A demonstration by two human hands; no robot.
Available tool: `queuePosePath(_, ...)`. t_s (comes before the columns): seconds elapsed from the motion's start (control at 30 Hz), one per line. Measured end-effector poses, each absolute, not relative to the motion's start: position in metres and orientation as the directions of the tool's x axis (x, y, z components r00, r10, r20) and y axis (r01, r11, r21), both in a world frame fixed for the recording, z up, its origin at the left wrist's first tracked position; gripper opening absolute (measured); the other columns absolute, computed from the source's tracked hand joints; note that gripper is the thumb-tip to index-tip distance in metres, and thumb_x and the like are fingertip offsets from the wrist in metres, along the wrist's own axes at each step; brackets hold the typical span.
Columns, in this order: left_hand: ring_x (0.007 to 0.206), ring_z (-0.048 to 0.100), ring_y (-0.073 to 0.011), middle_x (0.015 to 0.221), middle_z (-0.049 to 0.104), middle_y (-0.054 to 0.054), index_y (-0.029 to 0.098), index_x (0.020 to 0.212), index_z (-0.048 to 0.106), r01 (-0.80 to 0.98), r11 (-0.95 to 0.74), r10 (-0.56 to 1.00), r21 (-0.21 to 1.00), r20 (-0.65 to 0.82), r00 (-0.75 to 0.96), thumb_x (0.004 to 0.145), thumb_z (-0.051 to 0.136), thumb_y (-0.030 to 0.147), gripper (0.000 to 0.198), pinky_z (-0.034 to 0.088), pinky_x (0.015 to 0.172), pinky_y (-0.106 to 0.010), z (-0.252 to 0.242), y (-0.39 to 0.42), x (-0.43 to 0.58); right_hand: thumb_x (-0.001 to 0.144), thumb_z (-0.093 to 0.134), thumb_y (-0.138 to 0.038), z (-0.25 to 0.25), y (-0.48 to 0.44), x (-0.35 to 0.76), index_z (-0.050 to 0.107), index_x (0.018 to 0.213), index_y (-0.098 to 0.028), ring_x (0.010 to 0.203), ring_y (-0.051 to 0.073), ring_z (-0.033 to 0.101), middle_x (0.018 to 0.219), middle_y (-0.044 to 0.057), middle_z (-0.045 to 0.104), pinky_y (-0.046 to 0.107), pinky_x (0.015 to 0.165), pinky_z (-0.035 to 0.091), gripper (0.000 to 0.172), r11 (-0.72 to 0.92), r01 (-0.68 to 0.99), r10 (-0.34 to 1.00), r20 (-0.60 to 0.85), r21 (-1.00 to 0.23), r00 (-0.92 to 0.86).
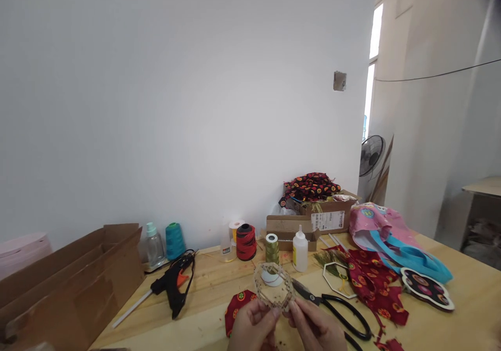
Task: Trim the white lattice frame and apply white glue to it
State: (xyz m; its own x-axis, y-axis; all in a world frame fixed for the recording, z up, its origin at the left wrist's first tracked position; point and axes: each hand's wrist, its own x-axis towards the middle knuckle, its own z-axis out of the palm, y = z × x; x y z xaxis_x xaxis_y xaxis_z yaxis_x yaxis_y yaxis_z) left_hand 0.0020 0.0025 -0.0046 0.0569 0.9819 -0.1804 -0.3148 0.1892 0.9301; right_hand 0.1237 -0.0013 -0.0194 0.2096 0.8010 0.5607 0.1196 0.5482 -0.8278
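Observation:
My left hand (255,326) and my right hand (313,326) both pinch the lower edge of a small pale openwork frame (290,287), roughly octagonal with a lattice pattern. It is raised above the wooden table, in front of a green thread spool (271,247). Beside my left hand lies a piece of dark red patterned fabric (236,309), partly covered by that hand. Black-handled scissors (344,306) rest just right of my right hand, their blades pointing back and left. What the palms cover cannot be seen.
Left: a cardboard box (74,288) and a glue gun (176,286). Behind: a teal spool (175,241), red thread (246,242), a white squeeze bottle (300,252), and a box of fabric (329,215). Right: a white octagonal frame (325,279), red fabric scraps (370,278), a pink bag (381,226).

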Motion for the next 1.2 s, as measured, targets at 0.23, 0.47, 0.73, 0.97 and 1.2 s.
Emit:
queuePosePath(0.23,0.036,0.04,-0.0057,0.041,0.048,0.009,0.015,0.079,0.055,-0.177,-0.043,0.958,0.983,-0.01,-0.285,0.053,0.068,0.046,0.043,0.03,0.036,-0.017,-0.004,0.008,-0.014,0.079,0.049,-0.031,0.004,0.021,0.114,0.064,0.069,-0.018,0.053,0.014,0.056,0.059,0.003,0.062,0.018,0.05,0.045,0.023,0.592,0.276,0.786,0.618,-0.757,0.008)
queuePosePath(0.47,0.059,0.056,-0.0145,0.069,0.059,-0.002,0.019,0.077,0.069,0.268,-0.378,0.796,0.886,0.459,-0.395,0.061,0.066,0.035,0.023,0.044,0.06,-0.022,-0.004,0.008,-0.016,0.074,0.054,-0.038,-0.008,0.029,0.091,0.066,0.067,-0.015,0.054,0.017,0.06,0.06,0.004,0.065,0.02,0.051,0.048,0.027,0.446,-0.016,0.895,0.446,-0.895,-0.011)
queuePosePath(0.73,0.064,0.053,-0.0154,0.065,0.048,-0.001,0.023,0.073,0.071,0.501,-0.333,0.826,0.798,0.504,-0.253,0.068,0.059,0.036,0.019,0.042,0.06,-0.024,-0.003,0.01,-0.026,0.067,0.062,-0.042,-0.011,0.026,0.091,0.07,0.068,-0.018,0.051,0.015,0.061,0.058,0.002,0.067,0.019,0.047,0.048,0.025,0.292,-0.247,0.951,0.308,-0.924,-0.029)
queuePosePath(0.97,0.058,0.05,-0.012,0.06,0.042,0.0,0.023,0.072,0.071,0.658,-0.481,0.756,0.58,0.654,-0.024,0.074,0.053,0.03,0.019,0.043,0.051,-0.021,-0.004,0.014,-0.038,0.057,0.067,-0.049,-0.006,0.023,0.088,0.07,0.064,-0.018,0.05,0.018,0.063,0.055,0.002,0.067,0.021,0.045,0.051,0.032,0.268,-0.305,0.964,0.254,-0.914,0.085)
queuePosePath(1.2,0.065,0.052,-0.0127,0.065,0.05,0.0,0.02,0.064,0.06,0.669,-0.405,0.752,0.623,0.643,-0.143,0.077,0.048,0.035,0.023,0.041,0.061,-0.024,-0.01,0.012,-0.029,0.058,0.066,-0.048,-0.003,0.021,0.087,0.07,0.064,-0.019,0.05,0.018,0.063,0.053,0.001,0.066,0.021,0.046,0.051,0.03,0.289,-0.309,0.957,0.264,-0.906,0.12)
